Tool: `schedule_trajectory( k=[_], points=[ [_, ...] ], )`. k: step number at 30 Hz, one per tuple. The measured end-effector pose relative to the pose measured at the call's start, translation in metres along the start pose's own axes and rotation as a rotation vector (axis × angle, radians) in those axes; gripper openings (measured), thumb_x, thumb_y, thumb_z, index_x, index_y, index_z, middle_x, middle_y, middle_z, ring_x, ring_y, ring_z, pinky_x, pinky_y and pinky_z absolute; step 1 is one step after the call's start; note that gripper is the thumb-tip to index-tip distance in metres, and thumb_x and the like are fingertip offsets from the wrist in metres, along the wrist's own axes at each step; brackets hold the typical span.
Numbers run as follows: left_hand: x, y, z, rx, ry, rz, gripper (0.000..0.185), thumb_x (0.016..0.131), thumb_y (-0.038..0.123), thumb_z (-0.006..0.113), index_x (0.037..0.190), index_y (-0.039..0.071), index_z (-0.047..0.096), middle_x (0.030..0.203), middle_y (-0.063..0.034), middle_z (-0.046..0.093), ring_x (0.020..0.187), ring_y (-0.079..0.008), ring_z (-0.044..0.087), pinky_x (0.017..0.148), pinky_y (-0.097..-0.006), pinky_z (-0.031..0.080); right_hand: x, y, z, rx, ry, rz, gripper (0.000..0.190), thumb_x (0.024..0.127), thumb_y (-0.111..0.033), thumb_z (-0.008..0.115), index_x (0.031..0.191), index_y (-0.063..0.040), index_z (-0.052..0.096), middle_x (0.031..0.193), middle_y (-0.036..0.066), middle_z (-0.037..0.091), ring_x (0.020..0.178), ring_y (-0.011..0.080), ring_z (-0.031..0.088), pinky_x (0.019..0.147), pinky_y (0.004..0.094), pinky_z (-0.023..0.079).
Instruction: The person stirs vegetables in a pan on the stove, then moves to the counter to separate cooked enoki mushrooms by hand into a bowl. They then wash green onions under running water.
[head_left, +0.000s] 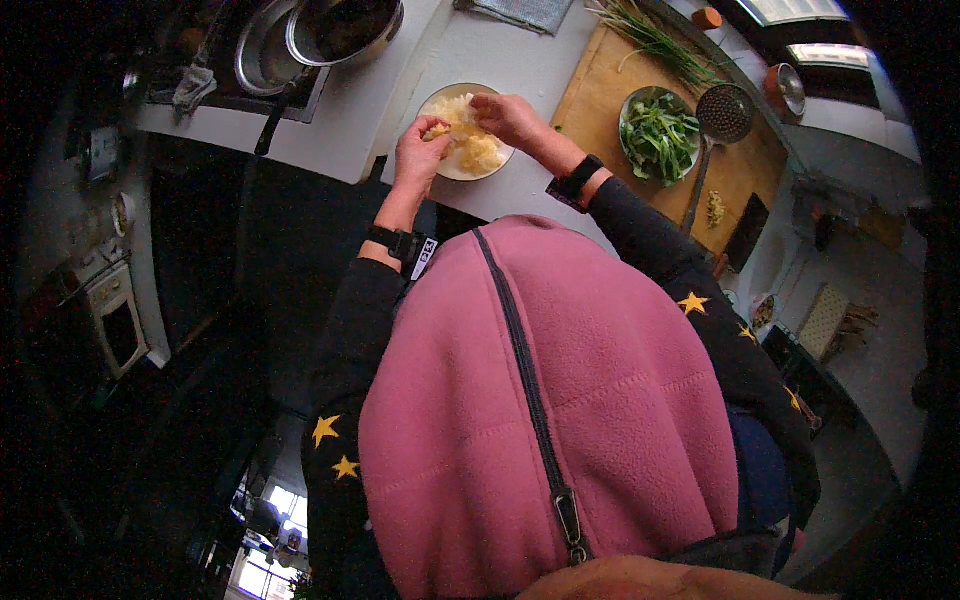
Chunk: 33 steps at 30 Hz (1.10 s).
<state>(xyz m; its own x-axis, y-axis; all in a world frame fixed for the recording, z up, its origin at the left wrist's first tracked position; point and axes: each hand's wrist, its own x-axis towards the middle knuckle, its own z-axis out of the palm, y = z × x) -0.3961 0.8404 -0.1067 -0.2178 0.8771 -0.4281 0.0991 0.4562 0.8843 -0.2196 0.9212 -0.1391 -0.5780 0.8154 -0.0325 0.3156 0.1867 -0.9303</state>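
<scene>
A round plate near the counter's front edge bears pale yellow and whitish clumps of food; their kind is not plain. Over the plate's left side, my left hand pinches a small yellowish piece between thumb and fingers. My right hand reaches in from the right, its fingertips bent down at the whitish food near the plate's far side. Whether those fingertips grip any of it cannot be told.
Right of the plate lies a wooden cutting board with spring onions, a bowl of leafy greens, a metal skimmer and chopped bits. Metal pans stand on the stove at the left, one handle jutting past the hob. A folded cloth lies behind.
</scene>
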Motion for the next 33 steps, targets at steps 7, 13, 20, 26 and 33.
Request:
schedule_trajectory(
  k=[7, 13, 20, 26, 33],
  points=[
    [-0.007, 0.003, -0.003, -0.188, 0.013, 0.069, 0.021, 0.078, -0.002, 0.062, 0.096, 0.005, 0.057, 0.088, -0.0006, 0.058, 0.076, -0.0107, 0.057, 0.067, -0.0227, 0.05, -0.004, -0.028, -0.018, -0.484, -0.115, 0.034, 0.031, 0.077, -0.013, 0.066, 0.107, -0.009, 0.061, 0.1, 0.015, 0.064, 0.088, 0.0353, 0.061, 0.076, 0.0374, 0.051],
    [-0.011, 0.008, 0.004, -0.408, -0.045, 0.06, 0.016, 0.084, 0.0, 0.059, 0.099, 0.003, 0.056, 0.092, -0.0044, 0.06, 0.081, -0.0151, 0.062, 0.073, -0.0291, 0.056, 0.0, -0.05, 0.008, -0.132, -0.096, 0.071, 0.025, 0.077, -0.014, 0.068, 0.1, -0.007, 0.063, 0.086, 0.014, 0.066, 0.078, 0.03, 0.064, 0.069, 0.0348, 0.051],
    [-0.017, 0.009, 0.007, -0.164, 0.097, -0.008, 0.022, 0.082, 0.005, 0.063, 0.102, -0.001, 0.058, 0.088, -0.0081, 0.064, 0.076, -0.0111, 0.062, 0.068, -0.025, 0.053, -0.011, -0.034, 0.024, -0.171, 0.018, -0.006, 0.016, 0.078, -0.015, 0.064, 0.09, -0.004, 0.064, 0.079, 0.016, 0.065, 0.071, 0.029, 0.063, 0.063, 0.0349, 0.05],
    [-0.022, 0.019, 0.004, -0.358, -0.079, 0.004, 0.025, 0.079, 0.002, 0.062, 0.104, 0.001, 0.059, 0.089, -0.0077, 0.063, 0.078, -0.0129, 0.062, 0.071, -0.0242, 0.051, -0.014, -0.009, 0.011, -0.241, 0.061, 0.035, 0.019, 0.077, -0.016, 0.064, 0.094, -0.007, 0.066, 0.078, 0.016, 0.065, 0.071, 0.0304, 0.064, 0.064, 0.0354, 0.051],
    [0.004, -0.025, 0.0, 0.236, -0.033, 0.085, 0.035, 0.077, 0.007, 0.061, 0.113, 0.006, 0.057, 0.099, -0.0129, 0.064, 0.093, -0.0261, 0.062, 0.08, -0.0361, 0.049, -0.001, -0.006, -0.017, -0.428, 0.024, -0.009, 0.016, 0.079, -0.014, 0.06, 0.092, -0.009, 0.068, 0.08, 0.016, 0.065, 0.075, 0.0343, 0.063, 0.067, 0.0407, 0.052]
  ],
)
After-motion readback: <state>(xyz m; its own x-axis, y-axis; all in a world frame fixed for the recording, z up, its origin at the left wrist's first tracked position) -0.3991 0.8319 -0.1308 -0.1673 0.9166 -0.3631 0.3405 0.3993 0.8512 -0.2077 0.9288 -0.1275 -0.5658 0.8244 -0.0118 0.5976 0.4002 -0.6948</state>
